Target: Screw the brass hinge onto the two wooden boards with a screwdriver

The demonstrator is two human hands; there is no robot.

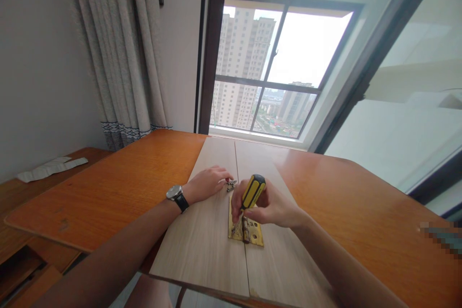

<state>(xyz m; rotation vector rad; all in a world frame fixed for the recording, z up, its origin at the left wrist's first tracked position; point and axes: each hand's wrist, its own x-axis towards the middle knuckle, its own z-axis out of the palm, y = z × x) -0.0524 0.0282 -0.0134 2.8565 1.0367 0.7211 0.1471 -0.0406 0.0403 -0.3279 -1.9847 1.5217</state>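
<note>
My right hand [267, 204] is closed around a yellow and black screwdriver [254, 191], held at a slant with its handle up. Its tip points down at the left leaf of a brass hinge [257, 237]. The hinge lies flat, its knuckle along the seam between two pale wooden boards [202, 240]. Part of the hinge is hidden behind my right hand. My left hand [207, 184], with a watch [175, 193] on the wrist, rests on the left board. Its fingers are stretched out, fingertips at a small pile of screws [231, 185].
The boards lie across an orange-brown wooden table [119, 192]. White paper strips [52, 169] lie on a lower surface at the left. Behind the table are a grey curtain [119, 48] and a window [265, 82]. At the near left there is an open compartment [21, 269].
</note>
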